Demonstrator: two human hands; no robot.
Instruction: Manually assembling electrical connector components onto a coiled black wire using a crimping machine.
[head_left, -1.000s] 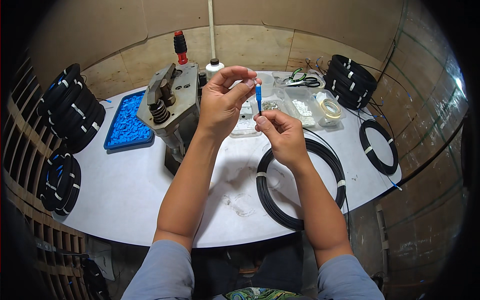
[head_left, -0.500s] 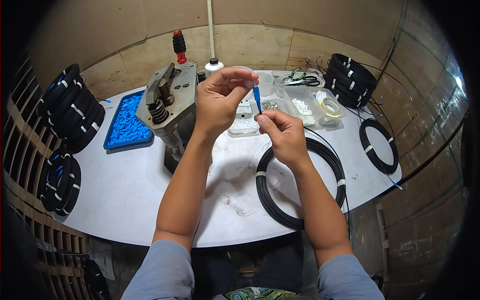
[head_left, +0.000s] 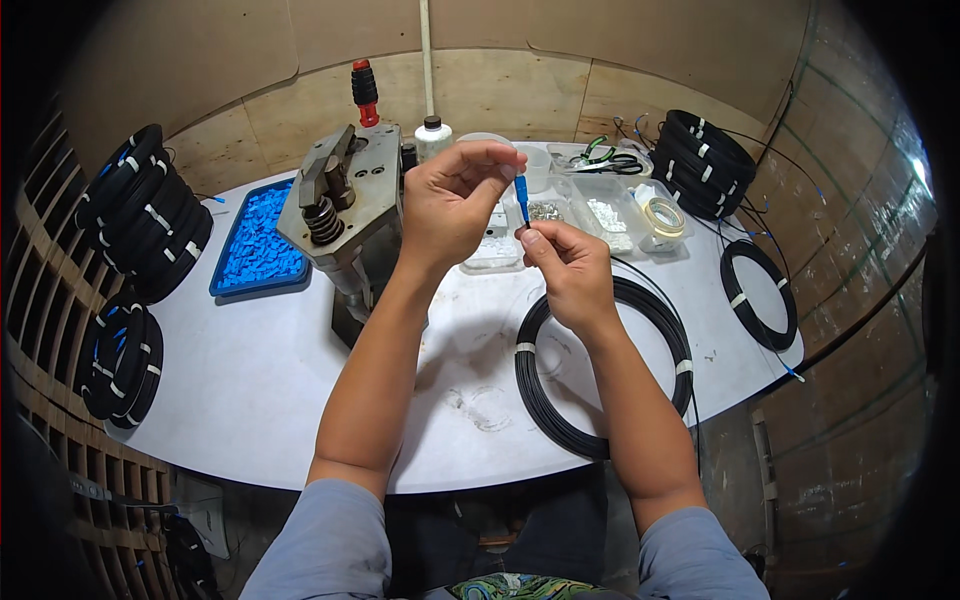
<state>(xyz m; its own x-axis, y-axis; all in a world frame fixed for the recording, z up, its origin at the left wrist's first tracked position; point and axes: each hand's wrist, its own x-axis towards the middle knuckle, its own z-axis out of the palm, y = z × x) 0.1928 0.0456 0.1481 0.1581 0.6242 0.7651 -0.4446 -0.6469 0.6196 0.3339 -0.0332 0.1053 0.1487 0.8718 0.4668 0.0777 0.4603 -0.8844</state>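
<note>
Clock positions are read from the centre of the view, with 12 o'clock at the top. The blue connector (head_left: 522,194) is held above the surface (head_left: 235,380), close in at 1 o'clock, nearly upright with its upper end tipped slightly toward 11 o'clock. The right hand (head_left: 575,283), between 2 and 3 o'clock, has its thumb and index fingers closed in a narrow pinch on the black cable (head_left: 526,226) at the connector's lower end; its remaining fingers are curled in. The left hand (head_left: 445,217), at 11 o'clock, has its thumb and index fingers drawn close together at the connector's upper end, with the other fingers bent above them; whether these fingertips grip the connector or a small part cannot be told. The large cable coil (head_left: 533,400) lies flat at 4 o'clock, bound by white ties and partly covered by the right forearm. The metal press (head_left: 372,178) stands at 10 o'clock, beside the left forearm. The blue tray (head_left: 262,290), between 9 and 10 o'clock, contains many small blue parts. Clear containers, between 1 and 2 o'clock, hold small white and metallic parts; the tape roll (head_left: 662,217) is at 2 o'clock. A white bottle (head_left: 433,140) with a dark cap stands between 11 and 12 o'clock. The small coil (head_left: 735,298) rests at 3 o'clock.
</note>
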